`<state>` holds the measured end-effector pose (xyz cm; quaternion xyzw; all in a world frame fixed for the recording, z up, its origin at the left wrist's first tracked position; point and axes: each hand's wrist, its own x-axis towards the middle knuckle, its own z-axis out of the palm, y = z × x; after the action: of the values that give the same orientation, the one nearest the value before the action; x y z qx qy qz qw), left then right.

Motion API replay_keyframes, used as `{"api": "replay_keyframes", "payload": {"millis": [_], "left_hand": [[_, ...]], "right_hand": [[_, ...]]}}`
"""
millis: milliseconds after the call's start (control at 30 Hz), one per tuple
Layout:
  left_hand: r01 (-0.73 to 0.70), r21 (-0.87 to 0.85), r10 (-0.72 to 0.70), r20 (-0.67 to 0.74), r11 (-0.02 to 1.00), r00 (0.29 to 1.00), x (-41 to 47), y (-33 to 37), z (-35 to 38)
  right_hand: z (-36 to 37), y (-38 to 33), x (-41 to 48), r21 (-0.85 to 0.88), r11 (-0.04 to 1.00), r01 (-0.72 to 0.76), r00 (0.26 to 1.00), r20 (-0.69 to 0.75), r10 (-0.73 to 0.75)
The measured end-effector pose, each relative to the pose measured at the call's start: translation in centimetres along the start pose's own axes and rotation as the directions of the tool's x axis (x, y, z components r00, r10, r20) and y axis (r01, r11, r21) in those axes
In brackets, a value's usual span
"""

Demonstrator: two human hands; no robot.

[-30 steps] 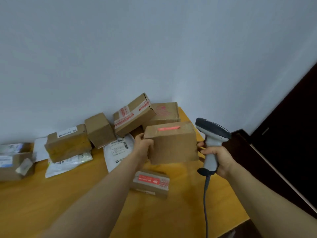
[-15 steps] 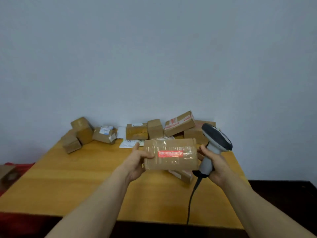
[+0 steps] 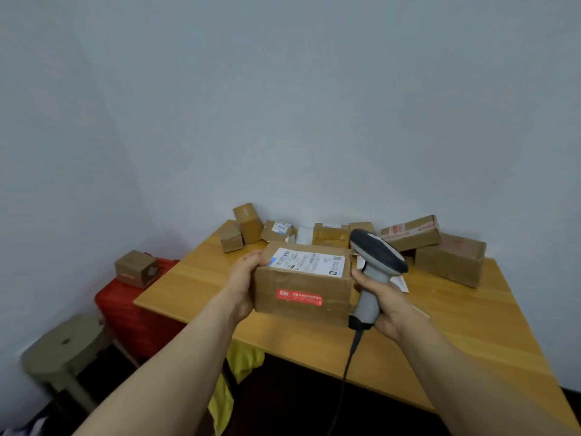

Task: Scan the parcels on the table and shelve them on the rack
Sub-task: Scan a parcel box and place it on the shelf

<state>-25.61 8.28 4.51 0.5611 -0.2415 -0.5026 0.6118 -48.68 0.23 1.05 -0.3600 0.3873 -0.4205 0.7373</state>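
Left hand (image 3: pixel 243 278) grips the left end of a brown parcel (image 3: pixel 303 287), thumb on the top corner and fingers curled round the side. The parcel sits level over the near-left part of the table (image 3: pixel 456 335); whether its underside touches the top cannot be told. A white shipping label (image 3: pixel 309 262) faces up and a red sticker (image 3: pixel 298 298) faces the camera.

Right hand (image 3: pixel 385 305) is wrapped tightly round the handle of a grey scanner (image 3: pixel 375 262). The scanner's dark head stands just beside the parcel's upper right corner, and its cable (image 3: pixel 349 366) hangs past the table's near edge.

Remaining boxes (image 3: pixel 330 234) crowd the far edge against the wall. A tilted box with red tape (image 3: pixel 412 232) leans on a larger box (image 3: pixel 449 262) at the far right. The near right of the tabletop is bare wood.

A red case (image 3: pixel 132 313) stands just beside the table's left edge and carries a small box (image 3: pixel 136 269). A stool (image 3: pixel 66 344) stands nearer. Yellow cloth (image 3: pixel 242 363) hangs below the near edge.
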Motion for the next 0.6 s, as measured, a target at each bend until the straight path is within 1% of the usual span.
{"api": "replay_keyframes", "payload": {"millis": [67, 200, 267, 333, 367, 400, 467, 533, 600], "left_hand": [[-0.065, -0.019, 0.065, -0.003, 0.998, 0.998, -1.2, 1.1, -1.9], [-0.128, -0.027, 0.128, -0.003, 0.991, 0.992, -3.5, 3.1, -6.5], [-0.163, -0.004, 0.162, -0.064, 0.987, 0.985, -4.5, 3.8, -8.9], [-0.183, 0.063, 0.19, -0.145, 0.981, 0.971, -5.6, 4.4, -11.1], [-0.167, 0.079, 0.178, -0.168, 0.983, 0.97, -6.2, 4.7, -12.2], [-0.125, 0.062, 0.134, -0.169, 0.99, 0.976, -6.8, 5.0, -13.2], [-0.053, 0.03, 0.057, -0.145, 0.998, 0.988, -7.7, 5.5, -15.6], [-0.048, -0.006, 0.047, -0.16, 0.999, 0.986, -8.3, 5.8, -18.0], [-0.069, -0.078, 0.05, -0.232, 0.995, 0.972, -8.8, 6.0, -19.5]], "right_hand": [[2.0, 0.7, -0.4, 0.009, 0.999, -0.039, 0.999, 0.037, 0.038], [6.4, 2.3, -1.3, 0.014, 0.995, -0.097, 0.988, 0.119, 0.095], [9.1, 3.3, -1.9, -0.001, 0.993, -0.115, 0.981, 0.159, 0.114], [11.7, 4.4, -2.6, -0.009, 0.993, -0.114, 0.976, 0.187, 0.113], [12.8, 4.9, -3.0, -0.006, 0.993, -0.118, 0.973, 0.199, 0.117], [13.8, 5.3, -3.3, -0.009, 0.992, -0.123, 0.969, 0.215, 0.122], [15.7, 6.0, -4.0, -0.029, 0.994, -0.106, 0.963, 0.245, 0.11], [17.6, 6.6, -4.5, -0.037, 0.997, -0.069, 0.963, 0.259, 0.076], [19.7, 7.1, -5.0, -0.034, 0.999, -0.039, 0.968, 0.248, 0.046]]}}
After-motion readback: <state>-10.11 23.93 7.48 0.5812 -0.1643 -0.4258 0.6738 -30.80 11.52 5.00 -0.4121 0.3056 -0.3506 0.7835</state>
